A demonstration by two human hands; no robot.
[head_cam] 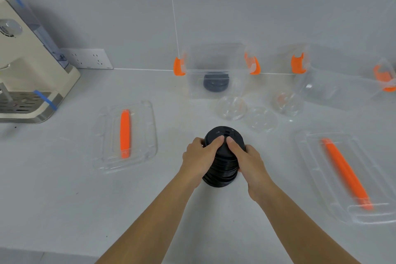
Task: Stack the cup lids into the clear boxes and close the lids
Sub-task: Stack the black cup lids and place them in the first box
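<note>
At frame centre I clamp my left hand (200,156) and right hand (246,158) around the tall stack of black plastic cup lids (222,163), fingers wrapped on its sides. It looks light, slick and loosely nested, so I judge gripping low and squeezing evenly is safest.

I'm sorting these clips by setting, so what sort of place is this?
Probably a café or kitchen drinks counter, perhaps a mock-up. A cream coffee machine stands on the grey counter by a wall socket, and both hands hold a stack of black cup lids.
</note>
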